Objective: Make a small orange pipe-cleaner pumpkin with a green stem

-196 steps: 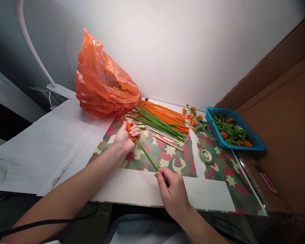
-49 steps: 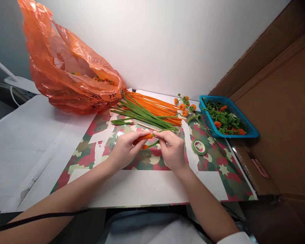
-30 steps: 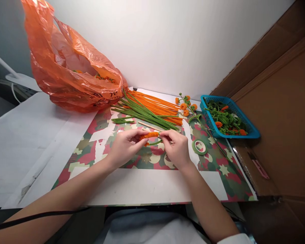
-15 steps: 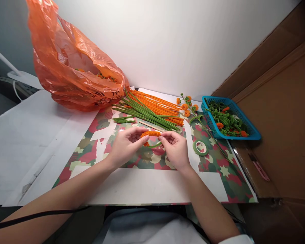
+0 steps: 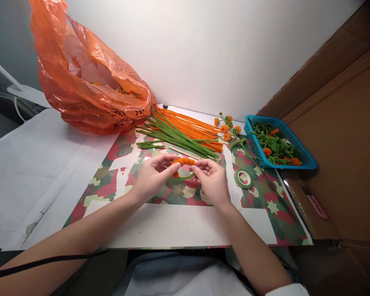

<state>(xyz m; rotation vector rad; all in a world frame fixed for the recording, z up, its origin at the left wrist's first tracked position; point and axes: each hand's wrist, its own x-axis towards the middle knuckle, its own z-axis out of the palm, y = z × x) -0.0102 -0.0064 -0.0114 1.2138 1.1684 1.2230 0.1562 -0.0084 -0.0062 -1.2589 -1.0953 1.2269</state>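
Both hands, left and right, now bend the pinched orange pipe-cleaner coil tighter; loose pipe cleaners lie just beyond.

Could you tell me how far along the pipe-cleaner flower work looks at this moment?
Done: finished orange-and-green pieces fill the blue basket, and a flower sprig lies beside it. In hand: the left hand and right hand bend an orange coil, with a green stem attached, into an arc. Left: many straight orange pipe cleaners and green pipe cleaners lie unused, and the green tape roll lies flat on the mat.
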